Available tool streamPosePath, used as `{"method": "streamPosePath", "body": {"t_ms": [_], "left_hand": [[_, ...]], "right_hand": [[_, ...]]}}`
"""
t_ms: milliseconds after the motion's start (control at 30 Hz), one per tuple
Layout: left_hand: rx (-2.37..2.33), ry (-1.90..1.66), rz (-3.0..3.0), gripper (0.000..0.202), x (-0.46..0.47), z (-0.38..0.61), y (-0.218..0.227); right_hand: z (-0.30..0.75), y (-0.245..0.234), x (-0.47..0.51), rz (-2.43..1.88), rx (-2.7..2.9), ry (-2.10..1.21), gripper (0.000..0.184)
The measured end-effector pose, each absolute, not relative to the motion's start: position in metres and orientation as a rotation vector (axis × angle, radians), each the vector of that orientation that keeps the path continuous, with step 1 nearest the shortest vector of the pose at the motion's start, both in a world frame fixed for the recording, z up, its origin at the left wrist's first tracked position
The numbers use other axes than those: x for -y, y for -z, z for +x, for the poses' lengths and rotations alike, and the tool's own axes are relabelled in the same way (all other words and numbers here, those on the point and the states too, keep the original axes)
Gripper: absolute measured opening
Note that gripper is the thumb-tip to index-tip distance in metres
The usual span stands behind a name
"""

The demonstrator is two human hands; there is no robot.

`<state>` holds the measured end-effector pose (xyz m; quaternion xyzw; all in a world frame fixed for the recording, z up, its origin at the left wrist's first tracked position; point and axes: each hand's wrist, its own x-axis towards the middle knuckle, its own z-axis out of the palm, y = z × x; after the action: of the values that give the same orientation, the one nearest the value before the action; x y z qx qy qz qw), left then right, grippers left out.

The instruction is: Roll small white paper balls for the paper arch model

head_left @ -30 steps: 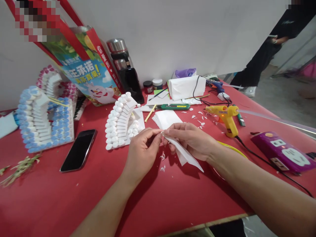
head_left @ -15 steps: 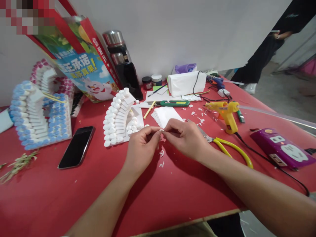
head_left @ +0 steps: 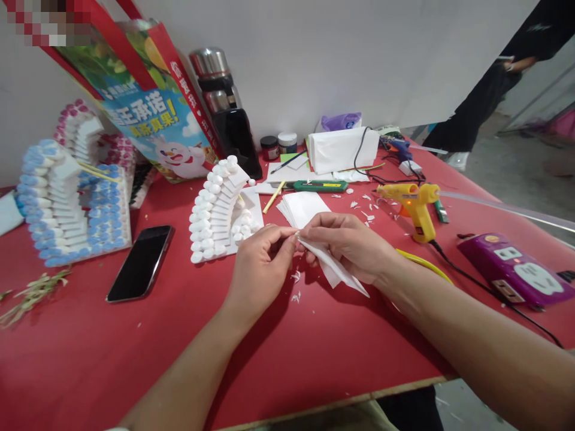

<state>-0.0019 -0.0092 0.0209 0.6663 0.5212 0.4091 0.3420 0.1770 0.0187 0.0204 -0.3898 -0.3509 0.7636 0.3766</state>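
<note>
My left hand (head_left: pixel 265 263) is closed in a pinch at a small whitish piece, mostly hidden by the fingertips. My right hand (head_left: pixel 348 242) meets it there, its fingers closed on a thin white sheet of paper (head_left: pixel 336 270) that slants down toward me. Just beyond them lies a stack of white paper (head_left: pixel 302 205). Left of the hands stands a curved white stepped model (head_left: pixel 220 206), edged with rounded white pieces. Small white scraps (head_left: pixel 295 287) lie below the fingertips.
A yellow glue gun (head_left: pixel 415 206) stands at right, its cord running by a purple power strip (head_left: pixel 516 269). Yellow plier handles (head_left: pixel 424 263) show behind my right forearm. At left are a phone (head_left: pixel 141 263) and a blue-and-white model (head_left: pixel 74 206). A green utility knife (head_left: pixel 318 186) lies farther back.
A white paper sheet now hangs from my right hand, which earlier pinched only at the small piece. My right hand has turned and covers more of the pliers. My left hand stays nearly in place.
</note>
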Motion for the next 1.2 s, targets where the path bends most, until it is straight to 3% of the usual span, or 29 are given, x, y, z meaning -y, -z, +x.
{"method": "streamPosePath", "body": {"t_ms": [333,600,700,833,900,1200], "left_hand": [[-1.279,-1.165,2.027,0.016,0.007,-0.002,-0.018],[-1.304,-1.11,1.769,0.015,0.008,-0.001,-0.02],[-1.306,-1.056,1.528,0.014,0.009,0.001,-0.02],[-1.289,-1.028,1.239,0.013,0.01,0.007,-0.022],[-1.274,-1.038,1.176,0.013,0.01,0.009,-0.023],[-1.243,-1.096,1.141,0.01,0.009,0.007,-0.019]], "right_hand": [[0.179,-0.02,-0.024,-0.969,0.741,-2.101,0.011],[0.18,-0.021,-0.022,-1.017,0.898,-1.99,0.025],[0.177,-0.02,-0.017,-1.143,1.193,-1.712,0.018],[0.171,-0.019,-0.011,-1.386,1.696,-0.919,0.011],[0.17,-0.018,-0.011,-1.409,1.779,-0.759,0.011],[0.172,-0.013,-0.016,-1.304,1.498,-1.262,0.013]]}}
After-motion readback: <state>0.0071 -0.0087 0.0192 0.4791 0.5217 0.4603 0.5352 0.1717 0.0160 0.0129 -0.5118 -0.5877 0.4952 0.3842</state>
